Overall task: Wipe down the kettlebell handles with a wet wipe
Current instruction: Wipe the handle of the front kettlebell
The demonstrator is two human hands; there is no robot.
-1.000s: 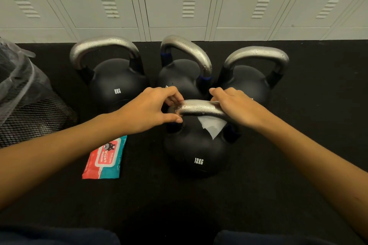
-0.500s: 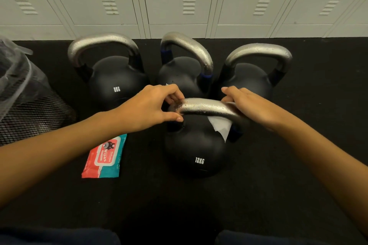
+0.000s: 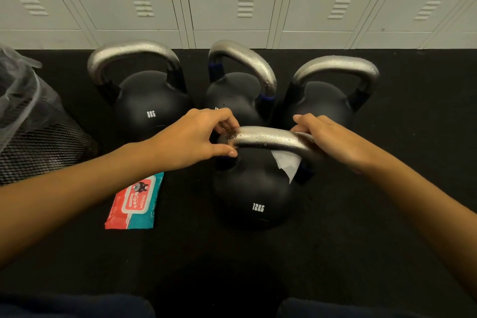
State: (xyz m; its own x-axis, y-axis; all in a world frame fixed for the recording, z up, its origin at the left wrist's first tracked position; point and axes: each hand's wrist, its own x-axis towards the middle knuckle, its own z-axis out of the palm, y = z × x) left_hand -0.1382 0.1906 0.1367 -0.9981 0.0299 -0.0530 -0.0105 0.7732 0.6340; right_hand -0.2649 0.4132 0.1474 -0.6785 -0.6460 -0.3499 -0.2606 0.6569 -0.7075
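A black 12 kg kettlebell (image 3: 254, 196) stands nearest me on the black floor, its silver handle (image 3: 268, 139) beaded with wet drops. My left hand (image 3: 191, 137) grips the handle's left end between thumb and curled fingers. At the handle's right end, my right hand (image 3: 327, 137) holds a white wet wipe (image 3: 287, 164) wrapped around the bar; a corner of the wipe hangs below it. Behind stand three more black kettlebells: an 8 kg one (image 3: 149, 108), a middle one (image 3: 236, 90) and a right one (image 3: 327, 98).
A red and teal pack of wipes (image 3: 135, 201) lies flat on the floor left of the 12 kg kettlebell. A black mesh bin with a clear liner (image 3: 31, 131) stands at the far left. Grey lockers (image 3: 232, 0) line the back wall.
My right hand has slid the wipe along the handle from its middle to its right end. My left hand has stayed on the left end.
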